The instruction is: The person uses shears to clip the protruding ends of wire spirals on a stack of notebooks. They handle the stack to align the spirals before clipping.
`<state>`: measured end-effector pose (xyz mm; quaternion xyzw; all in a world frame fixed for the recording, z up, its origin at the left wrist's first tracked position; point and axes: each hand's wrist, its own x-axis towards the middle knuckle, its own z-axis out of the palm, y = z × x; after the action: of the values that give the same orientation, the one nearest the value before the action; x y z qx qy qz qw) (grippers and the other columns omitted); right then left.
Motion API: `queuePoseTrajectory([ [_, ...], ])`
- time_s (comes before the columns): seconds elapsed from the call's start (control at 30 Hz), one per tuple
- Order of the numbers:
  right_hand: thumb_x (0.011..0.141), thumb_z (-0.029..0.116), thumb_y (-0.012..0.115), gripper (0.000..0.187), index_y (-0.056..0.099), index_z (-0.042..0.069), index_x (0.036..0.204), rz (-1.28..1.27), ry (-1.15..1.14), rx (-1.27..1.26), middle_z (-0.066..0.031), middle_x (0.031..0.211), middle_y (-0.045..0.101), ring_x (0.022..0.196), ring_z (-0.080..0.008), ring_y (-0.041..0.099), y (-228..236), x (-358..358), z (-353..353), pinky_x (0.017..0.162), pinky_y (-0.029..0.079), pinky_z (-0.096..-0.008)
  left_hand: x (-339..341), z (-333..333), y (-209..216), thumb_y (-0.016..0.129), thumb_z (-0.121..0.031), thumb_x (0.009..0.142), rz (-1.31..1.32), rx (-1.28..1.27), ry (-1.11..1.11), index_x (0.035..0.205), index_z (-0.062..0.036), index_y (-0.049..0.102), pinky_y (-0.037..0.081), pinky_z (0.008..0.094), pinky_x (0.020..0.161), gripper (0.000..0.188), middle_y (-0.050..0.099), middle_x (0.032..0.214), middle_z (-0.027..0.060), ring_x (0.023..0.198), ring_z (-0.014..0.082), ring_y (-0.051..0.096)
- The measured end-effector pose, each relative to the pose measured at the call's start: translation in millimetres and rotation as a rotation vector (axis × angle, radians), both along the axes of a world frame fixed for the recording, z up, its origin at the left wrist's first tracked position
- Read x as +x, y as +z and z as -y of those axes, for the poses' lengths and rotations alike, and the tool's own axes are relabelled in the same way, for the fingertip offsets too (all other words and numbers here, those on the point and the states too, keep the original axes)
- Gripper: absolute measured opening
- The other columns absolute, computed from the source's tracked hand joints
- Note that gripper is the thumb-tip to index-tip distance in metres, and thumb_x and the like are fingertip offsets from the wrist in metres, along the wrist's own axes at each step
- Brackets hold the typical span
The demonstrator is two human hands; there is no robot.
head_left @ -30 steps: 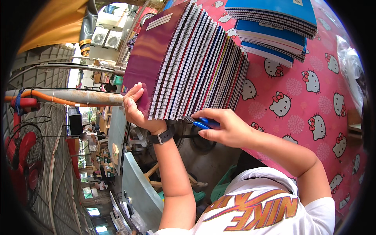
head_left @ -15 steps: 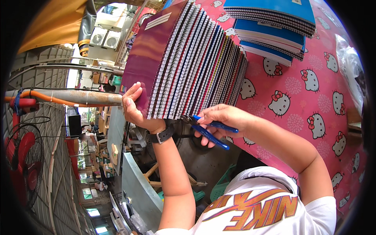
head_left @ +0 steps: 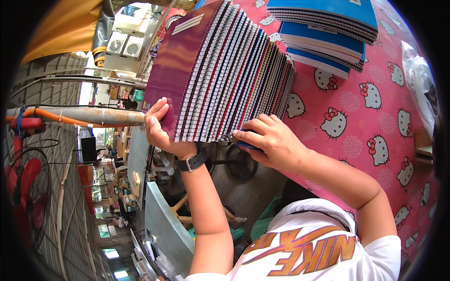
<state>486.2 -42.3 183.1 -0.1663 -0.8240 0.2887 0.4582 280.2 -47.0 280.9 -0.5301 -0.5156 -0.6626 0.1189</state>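
Observation:
A tall stack of spiral-bound notebooks (head_left: 229, 79) stands before me, wire spines toward me, a glossy purple cover (head_left: 176, 61) on its left end. My left hand (head_left: 160, 126), with a dark watch (head_left: 193, 161) on its wrist, rests against the lower left corner of that cover, fingers stretched out and gripping nothing. At the bottom edge of the spines, my right hand (head_left: 274, 143) is closed round blue-handled pliers (head_left: 247, 140). Their dark jaws meet the end of a wire spine; the fingers hide most of the handles.
Stacks of blue-covered spiral notebooks (head_left: 323, 40) lie at the far right on the pink patterned tablecloth (head_left: 347, 117). Clear plastic wrap (head_left: 417, 75) sits at the right edge. A rusty pipe (head_left: 108, 116) reaches in from the left, near a red fan (head_left: 30, 182).
My right hand has squeezed the pliers' handles together and turned so its back faces up. The left hand and the stack have stayed nearly still.

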Motion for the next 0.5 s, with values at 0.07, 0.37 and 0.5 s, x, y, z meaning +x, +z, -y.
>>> queuePoseTrajectory([
  [0.07,0.074,0.011,0.066,0.033,0.062,0.009,0.107,-0.071,0.069,-0.038,-0.0052,0.091,0.058,0.083,-0.0204,0.056,0.0,-0.5,-4.8,0.073,0.047,-0.0344,0.1,1.1,0.6,0.03,-0.028,0.091,0.005,-0.003,0.022,0.081,0.0065,0.06,0.048,0.0338,0.079,0.047,0.065,0.091,0.0163,0.084,0.0233,0.059],
  [0.37,0.083,0.019,0.062,0.024,0.06,0.003,0.101,-0.208,0.86,-1.566,-0.0078,0.09,0.065,0.074,-0.0143,0.065,11.4,2.1,-11.8,0.066,0.053,-0.0281,-1.7,1.4,-0.5,0.03,-0.028,0.091,0.004,0.001,0.022,0.079,0.007,0.059,0.049,0.033,0.077,0.048,0.065,0.09,0.0168,0.083,0.0234,0.06],
  [0.5,0.082,0.012,0.063,0.033,0.057,0.001,0.112,-0.034,0.492,-1.082,-0.0094,0.094,0.064,0.077,-0.0175,0.063,14.1,7.0,-0.1,0.067,0.05,-0.03,1.6,1.6,0.4,0.029,-0.028,0.091,0.045,-0.005,0.009,0.079,0.0076,0.059,0.048,0.0348,0.078,0.048,0.064,0.09,0.0174,0.083,0.0238,0.06],
])
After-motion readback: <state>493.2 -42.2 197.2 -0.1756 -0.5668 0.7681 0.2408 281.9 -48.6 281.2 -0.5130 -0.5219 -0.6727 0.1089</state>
